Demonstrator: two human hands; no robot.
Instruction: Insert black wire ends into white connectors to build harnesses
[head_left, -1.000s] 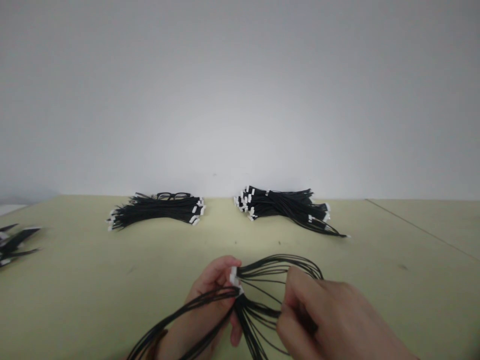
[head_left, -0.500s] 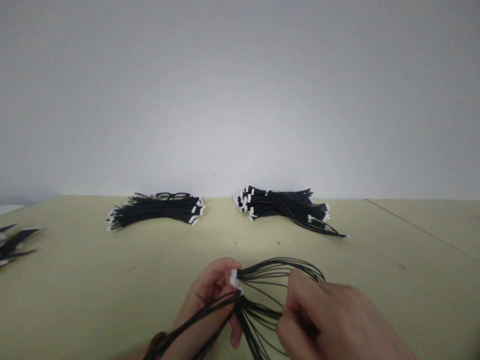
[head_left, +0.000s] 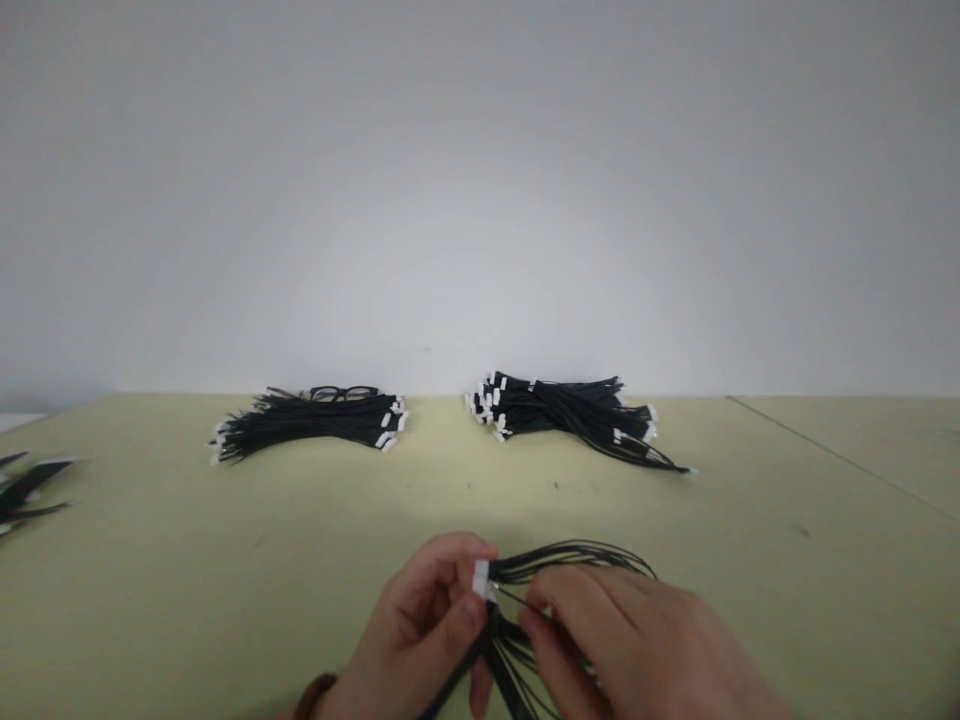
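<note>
A loose bunch of black wires is held low in view over the desk, its white plugs clamped between the fingers of the left hand. The strands are pinched by the closed fingers of the right hand — that grip is partly hidden. Two neat bundles are laid farther off, glasses just behind one, a smaller bunch at far left — the held wires remain splayed.

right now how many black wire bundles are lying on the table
3: the back left wire bundle, the back right wire bundle, and a cut-off wire bundle at the view's left edge; more may lie out of view.
</note>
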